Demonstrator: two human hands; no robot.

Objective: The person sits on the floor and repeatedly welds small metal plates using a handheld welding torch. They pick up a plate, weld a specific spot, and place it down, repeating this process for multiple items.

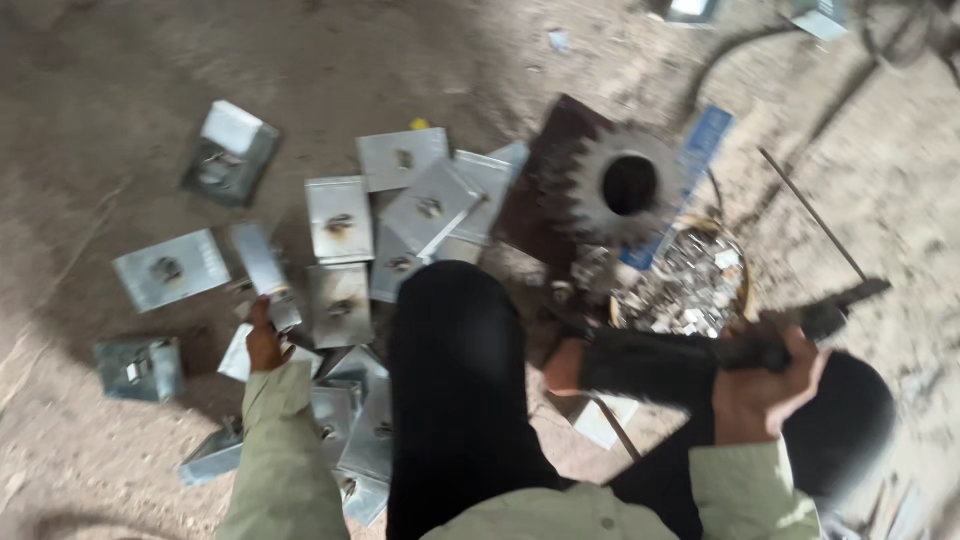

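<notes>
a single head-worn camera is looking steeply down from above at the dirt floor (120,80), close enough that the person's own knees and sleeves are filling the lower middle of the frame. the left hand (264,340) is showing at lower left, the right hand (760,390) at lower right. the view is facing forward over scattered metal plates (340,215) at centre left and a toothed gear (625,185) at upper centre. the edges are looking blurred. there is only this one view.
</notes>
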